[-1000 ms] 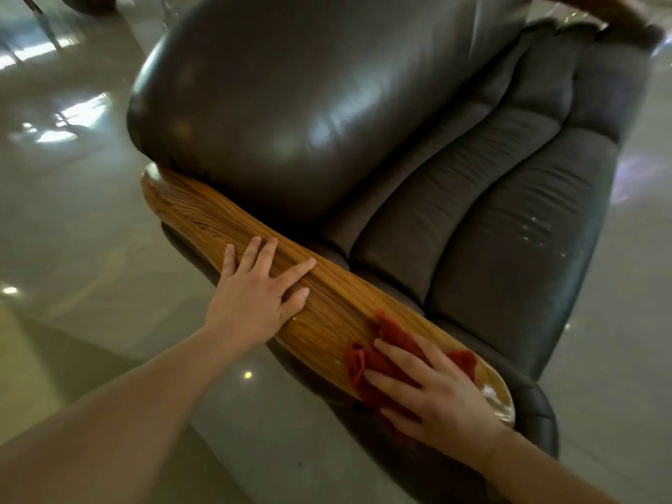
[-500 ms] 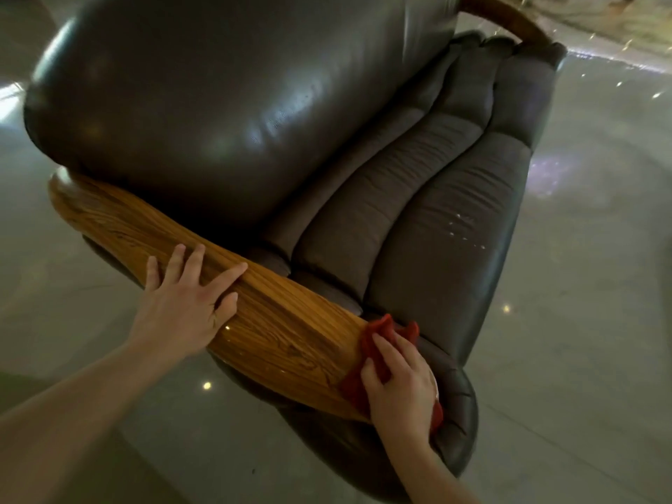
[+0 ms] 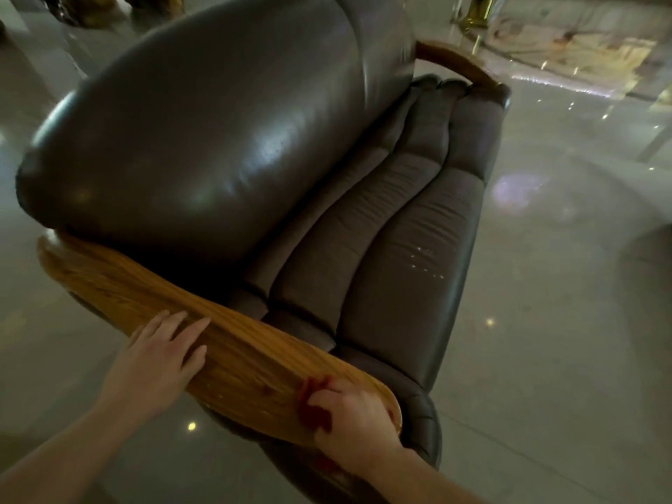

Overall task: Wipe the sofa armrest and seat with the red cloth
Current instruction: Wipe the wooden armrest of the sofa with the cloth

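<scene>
A dark leather sofa with a glossy rounded backrest (image 3: 203, 140) and a ribbed grey seat (image 3: 392, 256) fills the view. Its near wooden armrest (image 3: 240, 354) runs from mid left to the lower middle. My left hand (image 3: 160, 361) lies flat on the armrest's outer edge, fingers spread, holding nothing. At the armrest's front end, my right hand (image 3: 356, 423) presses the red cloth (image 3: 312, 412) onto the wood. Most of the cloth is hidden under that hand; only red folds show at its left side.
A second wooden armrest (image 3: 454, 63) curves at the sofa's far end. Shiny pale stone floor (image 3: 545, 321) surrounds the sofa. A gold-coloured post base (image 3: 472, 20) stands at the top right, and dark objects (image 3: 109, 5) sit at the top left.
My right hand has slid the red cloth from the armrest's inner edge back onto its top near the front end. My left hand stays on the armrest. The view has tilted up and pulled back.
</scene>
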